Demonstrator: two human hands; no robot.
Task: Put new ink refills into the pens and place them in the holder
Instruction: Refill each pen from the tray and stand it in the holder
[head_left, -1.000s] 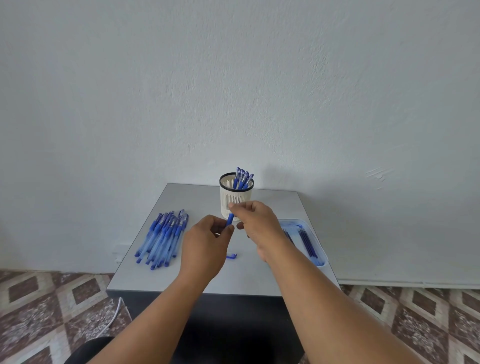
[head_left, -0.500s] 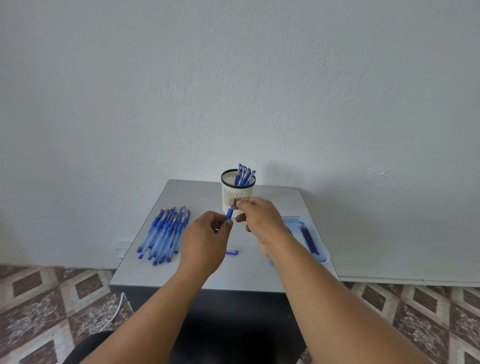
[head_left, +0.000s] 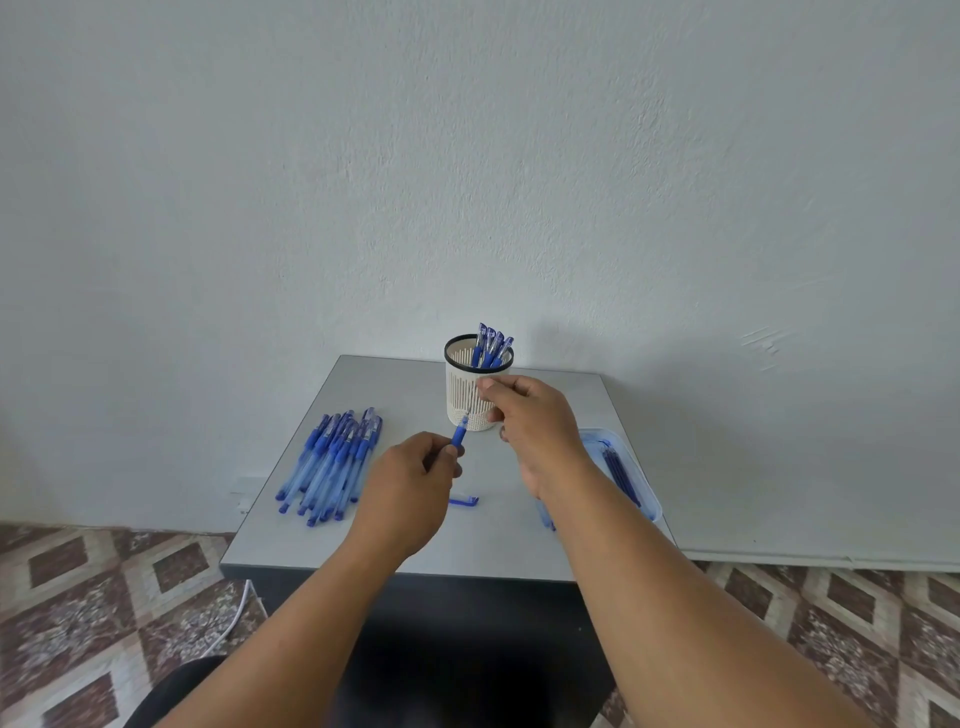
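My left hand (head_left: 410, 483) grips a blue pen (head_left: 459, 435) by its lower barrel, with the tip end angled up toward the holder. My right hand (head_left: 530, 421) hovers just above and right of that tip, thumb and forefinger pinched together. Whether anything sits between them is too small to see. The white slotted holder (head_left: 460, 387) stands right behind it at the back of the table, with several blue pens (head_left: 491, 348) in it. A loose blue cap (head_left: 464, 502) lies on the table between my hands. Several refills (head_left: 621, 470) lie in a clear tray (head_left: 652, 506) at the right.
A pile of several blue pens (head_left: 332, 462) lies on the left of the small grey table (head_left: 493, 556). A white wall rises just behind the table. A white cable (head_left: 228, 623) trails on the patterned floor at the left.
My right hand has come off the pen's top end and lifted up and to the right, in front of the holder. My left hand with the pen has stayed roughly in place.
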